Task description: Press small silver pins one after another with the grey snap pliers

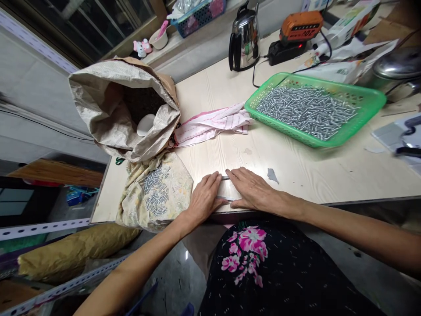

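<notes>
My left hand and my right hand lie palm down, side by side, at the front edge of the pale wooden table. Their fingers are stretched out flat and nearly meet. Between and under the fingertips lies a row of small metal pieces, mostly covered by the hands. To the left, a cloth holds a heap of small grey metal pins. A green plastic basket full of the same pins stands at the right rear.
An open paper sack with dark contents and a white scoop stands at the left. A pink-white cloth lies mid-table. A steel kettle, an orange battery on its charger and boxes line the back.
</notes>
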Motion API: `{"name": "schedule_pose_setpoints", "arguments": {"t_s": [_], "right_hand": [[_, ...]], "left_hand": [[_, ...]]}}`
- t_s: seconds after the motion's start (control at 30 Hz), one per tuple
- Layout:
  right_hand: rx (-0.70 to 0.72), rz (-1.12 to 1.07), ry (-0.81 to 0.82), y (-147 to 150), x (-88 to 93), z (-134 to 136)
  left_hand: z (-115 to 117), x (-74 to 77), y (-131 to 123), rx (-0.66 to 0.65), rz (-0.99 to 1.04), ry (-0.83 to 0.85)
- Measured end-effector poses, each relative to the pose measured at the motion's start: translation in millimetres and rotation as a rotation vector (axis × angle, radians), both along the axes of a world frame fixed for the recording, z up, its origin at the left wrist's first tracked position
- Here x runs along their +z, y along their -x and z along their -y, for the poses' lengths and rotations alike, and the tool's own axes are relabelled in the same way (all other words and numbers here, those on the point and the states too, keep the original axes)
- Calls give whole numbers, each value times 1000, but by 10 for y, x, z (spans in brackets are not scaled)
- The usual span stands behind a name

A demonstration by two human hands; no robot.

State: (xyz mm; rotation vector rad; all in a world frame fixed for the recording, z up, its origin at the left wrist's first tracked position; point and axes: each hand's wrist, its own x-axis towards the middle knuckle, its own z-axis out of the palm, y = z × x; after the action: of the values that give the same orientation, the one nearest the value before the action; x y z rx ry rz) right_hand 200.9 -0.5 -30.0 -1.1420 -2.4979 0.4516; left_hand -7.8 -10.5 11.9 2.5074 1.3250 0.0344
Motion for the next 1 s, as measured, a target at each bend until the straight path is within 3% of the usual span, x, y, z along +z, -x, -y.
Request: {"name": "schedule_pose_setpoints", "arguments": {"t_s": [0.1,0.2,0.63,0.73,0.87,1.0], "right_hand": [[-26,45,-8,-35,32,25],[-4,87,-40,-66,88,21],[21,115,-57,32,-71,-298],[5,112,-53,-12,-32,-332],[73,89,-7,-161,6,-455],[116,77,19,-258,-8,-618]], "left_hand": [[-150,-38,-63,-135,-26,59],[-210,-33,-67,-172,-73,77],[-334,-158,-225,-36,-115,-8],[-252,-187,-235,24,-84,-68],[48,-315,-310,79,54,-256],[338,-464,-397,73,145,-240]]}}
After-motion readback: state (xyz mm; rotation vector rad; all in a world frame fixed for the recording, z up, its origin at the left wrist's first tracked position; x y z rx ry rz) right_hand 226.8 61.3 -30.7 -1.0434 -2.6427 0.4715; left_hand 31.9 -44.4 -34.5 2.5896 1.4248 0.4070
